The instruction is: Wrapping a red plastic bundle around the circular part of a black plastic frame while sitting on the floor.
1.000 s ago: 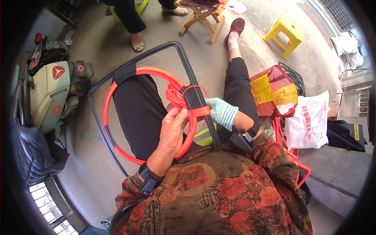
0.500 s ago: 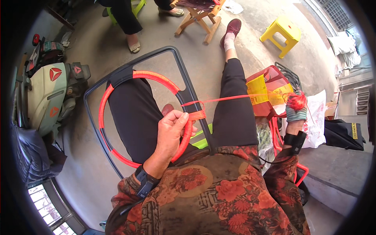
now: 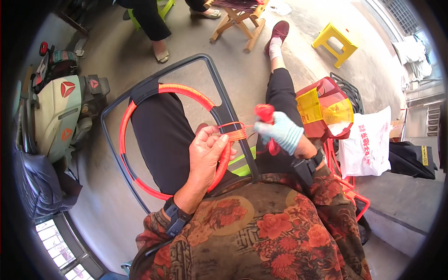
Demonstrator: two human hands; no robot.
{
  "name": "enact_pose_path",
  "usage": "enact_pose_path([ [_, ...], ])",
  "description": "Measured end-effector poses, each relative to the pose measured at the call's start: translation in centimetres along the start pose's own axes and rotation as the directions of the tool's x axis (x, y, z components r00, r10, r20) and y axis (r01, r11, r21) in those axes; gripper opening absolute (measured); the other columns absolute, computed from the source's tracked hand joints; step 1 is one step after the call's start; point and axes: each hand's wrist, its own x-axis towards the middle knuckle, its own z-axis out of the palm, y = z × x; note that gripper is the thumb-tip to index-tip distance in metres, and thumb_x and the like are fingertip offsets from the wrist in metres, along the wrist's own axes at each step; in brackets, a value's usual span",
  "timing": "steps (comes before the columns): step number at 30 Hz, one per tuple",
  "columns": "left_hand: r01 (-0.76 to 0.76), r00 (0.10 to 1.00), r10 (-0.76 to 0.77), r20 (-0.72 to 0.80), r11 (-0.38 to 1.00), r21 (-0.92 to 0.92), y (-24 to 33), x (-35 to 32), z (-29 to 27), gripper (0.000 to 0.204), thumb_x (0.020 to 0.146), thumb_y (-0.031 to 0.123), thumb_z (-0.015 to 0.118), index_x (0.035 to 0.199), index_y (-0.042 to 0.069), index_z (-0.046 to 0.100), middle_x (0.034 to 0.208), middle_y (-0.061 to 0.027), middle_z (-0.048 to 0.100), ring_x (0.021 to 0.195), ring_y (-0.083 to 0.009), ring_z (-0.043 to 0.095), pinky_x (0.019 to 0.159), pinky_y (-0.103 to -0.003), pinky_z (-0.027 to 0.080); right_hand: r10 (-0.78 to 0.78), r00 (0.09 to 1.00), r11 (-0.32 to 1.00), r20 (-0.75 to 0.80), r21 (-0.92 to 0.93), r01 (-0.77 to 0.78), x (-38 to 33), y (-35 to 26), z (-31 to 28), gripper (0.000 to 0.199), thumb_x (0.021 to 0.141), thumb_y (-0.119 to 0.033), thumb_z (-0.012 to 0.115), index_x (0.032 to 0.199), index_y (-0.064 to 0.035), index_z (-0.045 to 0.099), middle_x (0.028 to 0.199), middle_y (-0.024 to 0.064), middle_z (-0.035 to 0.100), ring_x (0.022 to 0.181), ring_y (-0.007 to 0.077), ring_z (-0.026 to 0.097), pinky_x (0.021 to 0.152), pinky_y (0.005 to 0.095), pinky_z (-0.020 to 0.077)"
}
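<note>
Across my lap lies a dark frame (image 3: 227, 92) with a ring (image 3: 122, 135) fixed inside it, wrapped mostly in orange-red cord. My bare left hand (image 3: 205, 151) pinches the ring's right side, where a band of cord turns (image 3: 237, 135) joins the ring to the frame's bar. A loose loop of cord stands just above that band. My right hand (image 3: 283, 133), in a pale blue-grey glove, grips a bundle of red cord (image 3: 264, 113) right of the bar. The cord end near its fingers is blurred.
A red and yellow bag (image 3: 322, 109) and a white plastic bag (image 3: 366, 142) lie to my right. Further off are a yellow stool (image 3: 335, 44) and a wooden folding stand (image 3: 238, 23). A scooter (image 3: 58, 112) stands at left; another person's legs (image 3: 149, 21) are ahead.
My right hand has swung in from the far right to beside the frame's bar, bringing the cord bundle. The stretched cord has slackened. My left hand stays on the ring.
</note>
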Motion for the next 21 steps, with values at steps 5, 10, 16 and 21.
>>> enact_pose_path([
  [5,0.005,1.0,-0.005,0.011,1.0,0.001,-0.1,0.3,-0.3,0.022,0.09,0.009,0.061,0.107,0.003,0.048,0.085,-0.0112,0.063,0.063,-0.0172,0.065,0.054,-0.027,0.057,-0.212,0.976,0.911,0.054,0.373,0.177,-0.9,-2.6,0.9,0.027,0.085,-0.028,0.062,0.085,-0.0009,0.061,0.064,0.003,0.058,0.057,0.0103,0.056,0.058,0.024,0.046],
  [10,-0.006,0.999,0.006,0.045,1.0,-0.01,-0.2,0.8,-0.7,0.019,0.092,0.012,0.059,0.105,0.003,0.048,0.086,-0.0105,0.064,0.062,-0.0174,0.065,0.052,-0.028,0.056,-0.313,0.944,0.948,0.102,0.099,0.303,-2.3,-4.9,4.7,0.024,0.084,-0.028,0.066,0.084,-0.0043,0.062,0.066,0.0001,0.058,0.055,0.0081,0.051,0.053,0.0225,0.0419],
  [16,0.059,0.998,-0.057,0.038,0.996,-0.06,0.2,0.7,-0.3,0.009,0.094,0.016,0.054,0.094,0.007,0.05,0.08,-0.0106,0.064,0.06,-0.0188,0.065,0.051,-0.03,0.056,-0.231,0.946,0.79,-0.227,0.524,0.318,-2.4,-0.5,-1.2,0.036,0.091,-0.037,0.056,0.09,-0.0018,0.058,0.062,0.003,0.056,0.05,0.0091,0.052,0.048,0.023,0.0419],
  [21,0.107,0.993,-0.102,0.066,0.99,-0.089,0.9,0.4,-1.3,0.006,0.092,0.01,0.053,0.088,0.008,0.049,0.075,-0.011,0.063,0.06,-0.0214,0.066,0.051,-0.032,0.055,0.042,0.774,0.52,-0.632,0.675,0.523,-4.5,7.4,-15.1,0.026,0.092,-0.034,0.058,0.103,-0.01,0.061,0.081,-0.0014,0.058,0.048,0.0033,0.037,0.041,0.0199,0.0304],
])
